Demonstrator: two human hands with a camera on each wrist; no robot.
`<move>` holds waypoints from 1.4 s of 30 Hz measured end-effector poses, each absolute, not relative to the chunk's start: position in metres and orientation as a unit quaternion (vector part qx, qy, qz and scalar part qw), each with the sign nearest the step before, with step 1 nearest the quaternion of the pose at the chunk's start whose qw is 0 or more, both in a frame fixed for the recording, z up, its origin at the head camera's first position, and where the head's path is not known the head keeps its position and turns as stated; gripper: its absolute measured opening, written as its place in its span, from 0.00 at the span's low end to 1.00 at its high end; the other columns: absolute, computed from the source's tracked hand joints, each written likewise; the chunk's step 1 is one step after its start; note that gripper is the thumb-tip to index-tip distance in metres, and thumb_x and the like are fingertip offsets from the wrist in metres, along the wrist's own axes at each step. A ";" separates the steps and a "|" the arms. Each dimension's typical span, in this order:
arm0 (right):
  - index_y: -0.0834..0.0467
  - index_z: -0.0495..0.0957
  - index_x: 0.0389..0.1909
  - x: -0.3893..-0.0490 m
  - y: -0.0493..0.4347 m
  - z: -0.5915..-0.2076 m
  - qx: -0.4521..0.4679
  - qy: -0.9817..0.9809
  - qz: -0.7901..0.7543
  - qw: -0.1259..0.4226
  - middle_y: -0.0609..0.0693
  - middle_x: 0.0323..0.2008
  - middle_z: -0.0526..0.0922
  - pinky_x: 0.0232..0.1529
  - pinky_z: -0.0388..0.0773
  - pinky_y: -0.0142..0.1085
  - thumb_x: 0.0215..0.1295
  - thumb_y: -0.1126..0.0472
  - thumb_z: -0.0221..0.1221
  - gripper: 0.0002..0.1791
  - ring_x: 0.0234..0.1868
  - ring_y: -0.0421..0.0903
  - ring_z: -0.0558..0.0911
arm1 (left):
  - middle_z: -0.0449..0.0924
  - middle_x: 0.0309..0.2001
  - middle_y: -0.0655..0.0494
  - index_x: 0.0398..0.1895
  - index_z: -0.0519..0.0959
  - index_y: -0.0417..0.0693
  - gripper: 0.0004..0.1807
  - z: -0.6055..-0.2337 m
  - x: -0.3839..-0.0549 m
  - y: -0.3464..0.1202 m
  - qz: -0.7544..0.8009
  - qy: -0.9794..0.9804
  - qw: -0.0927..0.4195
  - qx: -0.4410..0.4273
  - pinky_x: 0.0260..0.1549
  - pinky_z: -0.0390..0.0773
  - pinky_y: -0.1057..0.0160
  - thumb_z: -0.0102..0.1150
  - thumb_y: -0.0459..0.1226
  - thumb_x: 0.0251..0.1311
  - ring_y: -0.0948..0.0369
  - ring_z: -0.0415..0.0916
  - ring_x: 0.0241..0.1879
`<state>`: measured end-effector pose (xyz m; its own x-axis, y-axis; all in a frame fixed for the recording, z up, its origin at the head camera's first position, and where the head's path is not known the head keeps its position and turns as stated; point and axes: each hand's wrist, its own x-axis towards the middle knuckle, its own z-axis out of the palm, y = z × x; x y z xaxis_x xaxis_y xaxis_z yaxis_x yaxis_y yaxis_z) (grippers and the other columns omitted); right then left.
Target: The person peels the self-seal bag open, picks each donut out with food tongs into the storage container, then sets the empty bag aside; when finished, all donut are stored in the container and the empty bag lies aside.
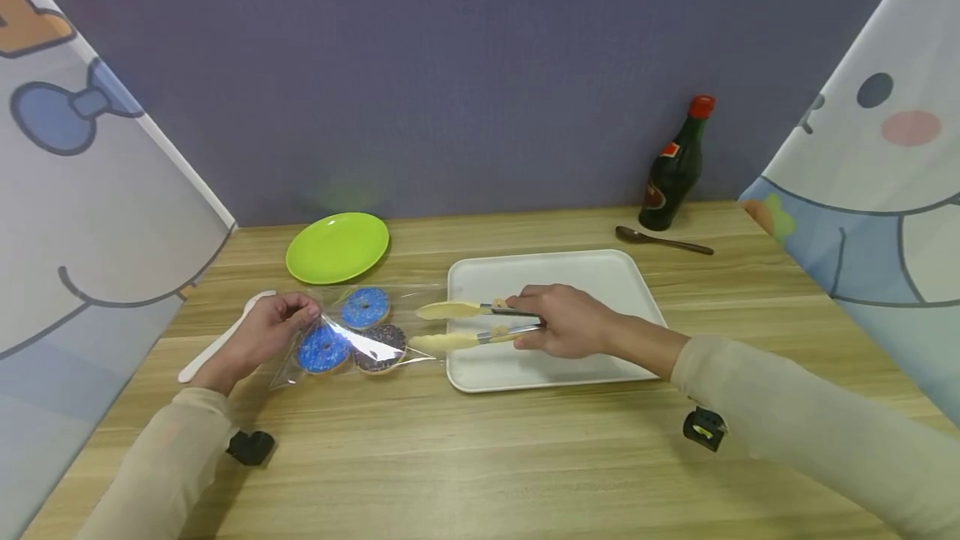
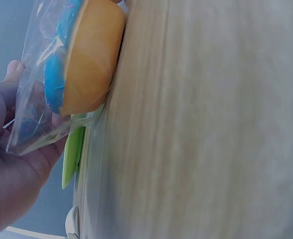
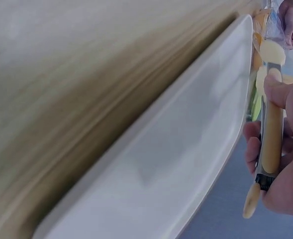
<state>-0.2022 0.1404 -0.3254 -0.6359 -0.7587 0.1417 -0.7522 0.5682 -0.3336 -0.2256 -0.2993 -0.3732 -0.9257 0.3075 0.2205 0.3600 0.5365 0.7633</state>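
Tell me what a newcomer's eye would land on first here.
Probably the two bright blue doughnuts and the dark one inside a clear bag, whose left end the left hand holds. Next, the lime-green plate behind the bag, and the red-capped bottle at the back right. Centrally, the right hand grips cream-tipped tongs above a white tray.

Bottle (image 1: 672, 176) stands behind 1 brown spoon (image 1: 663, 241), green plate (image 1: 337, 248) well apart

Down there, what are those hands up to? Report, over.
Left fingers gripping clear bag; right fingers holding tongs. Three donuts inside bag. Possible obstacle: the bag itself.
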 end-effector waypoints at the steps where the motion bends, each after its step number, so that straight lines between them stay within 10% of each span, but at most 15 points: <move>1: 0.67 0.73 0.57 -0.203 0.139 -0.325 -0.429 0.884 -0.183 0.017 0.54 0.44 0.79 0.33 0.73 0.36 0.60 0.54 0.64 0.29 0.26 0.35 0.72 | 0.77 0.30 0.50 0.36 0.78 0.29 0.06 -0.373 -0.226 -0.299 -0.442 -0.876 0.030 -0.189 0.28 0.72 0.73 0.51 0.26 0.66 0.69 0.70 0.29; 42: 0.61 0.69 0.63 -0.222 0.129 -0.326 -0.435 0.878 -0.172 0.101 0.51 0.52 0.76 0.26 0.71 0.32 0.60 0.51 0.64 0.34 0.28 0.34 0.73 | 0.77 0.30 0.50 0.36 0.77 0.30 0.06 -0.376 -0.223 -0.299 -0.432 -0.878 0.039 -0.202 0.28 0.72 0.72 0.51 0.26 0.66 0.68 0.69 0.29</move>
